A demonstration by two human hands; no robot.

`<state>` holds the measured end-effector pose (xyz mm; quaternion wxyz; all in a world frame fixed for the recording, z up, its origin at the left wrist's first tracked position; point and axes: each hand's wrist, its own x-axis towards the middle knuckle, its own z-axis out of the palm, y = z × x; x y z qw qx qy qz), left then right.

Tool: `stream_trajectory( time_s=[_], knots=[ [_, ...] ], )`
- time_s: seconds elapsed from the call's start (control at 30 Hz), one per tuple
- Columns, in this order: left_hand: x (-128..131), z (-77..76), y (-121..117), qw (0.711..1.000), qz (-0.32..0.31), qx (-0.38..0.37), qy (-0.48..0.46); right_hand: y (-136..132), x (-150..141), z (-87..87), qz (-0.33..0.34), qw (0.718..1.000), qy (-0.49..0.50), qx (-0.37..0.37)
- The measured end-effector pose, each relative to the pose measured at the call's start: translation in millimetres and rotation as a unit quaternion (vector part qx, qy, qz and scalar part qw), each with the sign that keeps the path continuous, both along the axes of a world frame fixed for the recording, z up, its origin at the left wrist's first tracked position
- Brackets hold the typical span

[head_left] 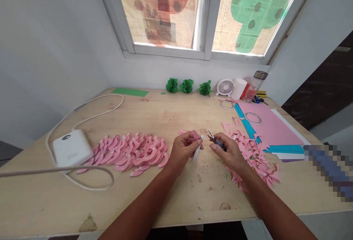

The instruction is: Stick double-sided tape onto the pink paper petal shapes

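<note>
My left hand (184, 151) is closed in a pinch on a small pink paper piece (194, 136), and a white strip (196, 154) hangs below its fingertips. Across a short gap, my right hand (228, 151) grips a pair of scissors (214, 139), whose tips point toward the pink piece. Left of my left hand lies a wide pile of curved pink paper pieces (138, 151) with white patches on them. Pink paper scraps (255, 159) lie heaped beside and partly behind my right forearm.
A white box (72, 147) with a looping cable sits at the left. Green paper balls (186, 85), a small fan (225, 87), a white roll (238, 89) and a glass bottle (255, 86) line the back. Pink sheets (273, 126) and a tape ring (253, 118) lie right.
</note>
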<state>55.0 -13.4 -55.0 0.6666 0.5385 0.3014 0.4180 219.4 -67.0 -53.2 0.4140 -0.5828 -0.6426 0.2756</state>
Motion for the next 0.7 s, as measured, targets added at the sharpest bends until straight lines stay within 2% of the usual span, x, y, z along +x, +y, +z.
stream_trajectory(
  time_s=[0.27, 0.7],
  knots=[
    [-1.0, -1.0, 0.1, 1.000, -0.011, 0.007, -0.013, -2.9, -4.5, 4.5, 0.039, 0.999, -0.030, -0.014],
    [-0.6, -1.6, -1.9, 1.000, -0.018, -0.004, 0.015, -3.7, -4.3, 6.7, 0.064, 0.997, -0.030, -0.004]
  ],
)
